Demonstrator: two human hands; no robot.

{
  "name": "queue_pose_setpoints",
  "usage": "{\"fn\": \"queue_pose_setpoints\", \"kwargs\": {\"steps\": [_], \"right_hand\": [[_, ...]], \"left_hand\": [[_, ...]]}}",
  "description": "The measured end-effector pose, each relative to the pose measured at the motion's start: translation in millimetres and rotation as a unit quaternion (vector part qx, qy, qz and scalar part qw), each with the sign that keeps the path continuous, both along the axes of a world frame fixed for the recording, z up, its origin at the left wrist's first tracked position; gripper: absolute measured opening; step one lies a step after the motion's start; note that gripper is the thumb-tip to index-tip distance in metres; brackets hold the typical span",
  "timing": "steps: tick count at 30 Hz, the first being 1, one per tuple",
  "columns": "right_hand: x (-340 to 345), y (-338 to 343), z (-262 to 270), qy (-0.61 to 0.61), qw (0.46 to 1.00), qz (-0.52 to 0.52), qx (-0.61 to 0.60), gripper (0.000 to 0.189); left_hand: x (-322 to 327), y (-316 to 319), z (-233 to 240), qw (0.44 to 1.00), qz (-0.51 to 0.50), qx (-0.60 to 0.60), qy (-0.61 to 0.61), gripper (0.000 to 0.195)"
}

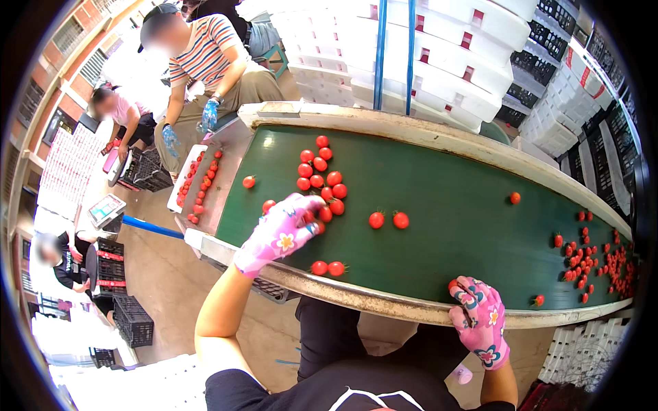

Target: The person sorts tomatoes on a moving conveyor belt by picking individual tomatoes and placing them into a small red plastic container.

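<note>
My left hand [280, 234], in a pink flowered glove, reaches over the near rim of a green conveyor belt [437, 216]. Its thumb and fingers are spread around a few cherry tomatoes at the lower end of a cluster [320, 164]; whether they grip one I cannot tell. Just below that hand lie two tomatoes [328, 268] side by side, and another pair [388, 220] sits to its right. My right hand [479, 318], gloved alike, is curled at the belt's near rim. A tomato [452, 283] shows at its fingertips, partly hidden by them.
Many tomatoes [581, 262] crowd the belt's right end. A metal chute [218, 180] with a row of tomatoes leads off the left end, beside a white tray [180, 198]. A gloved co-worker [211, 56] sits there. White foam boxes [432, 56] are stacked behind the far rim [411, 128].
</note>
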State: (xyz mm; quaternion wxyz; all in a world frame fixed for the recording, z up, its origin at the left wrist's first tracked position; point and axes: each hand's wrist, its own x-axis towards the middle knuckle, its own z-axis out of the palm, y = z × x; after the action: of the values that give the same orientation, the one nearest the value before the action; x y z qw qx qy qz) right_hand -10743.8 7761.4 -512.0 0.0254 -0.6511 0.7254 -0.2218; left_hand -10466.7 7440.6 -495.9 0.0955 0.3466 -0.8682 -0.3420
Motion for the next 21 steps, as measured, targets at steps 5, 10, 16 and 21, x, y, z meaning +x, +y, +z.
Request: {"fn": "queue_pose_setpoints", "kwargs": {"steps": [5,10,16,21], "right_hand": [[-2,-1,-1,-0.001,1.000,-0.004,0.004,0.035],[-2,-1,-3,-0.009,1.000,-0.007,0.006,0.035],[-2,-4,-2,0.000,1.000,-0.019,0.014,0.034],[-2,-8,0,-0.013,1.000,-0.010,0.026,0.032]], "left_hand": [[-19,-47,-5,0.970,0.000,-0.215,0.112,0.036],[-34,-87,-48,0.927,-0.009,-0.374,-0.024,0.050],[-24,-64,-27,0.963,-0.067,-0.231,0.122,0.047],[-8,-81,-28,0.989,0.045,-0.113,0.085,0.030]]}}
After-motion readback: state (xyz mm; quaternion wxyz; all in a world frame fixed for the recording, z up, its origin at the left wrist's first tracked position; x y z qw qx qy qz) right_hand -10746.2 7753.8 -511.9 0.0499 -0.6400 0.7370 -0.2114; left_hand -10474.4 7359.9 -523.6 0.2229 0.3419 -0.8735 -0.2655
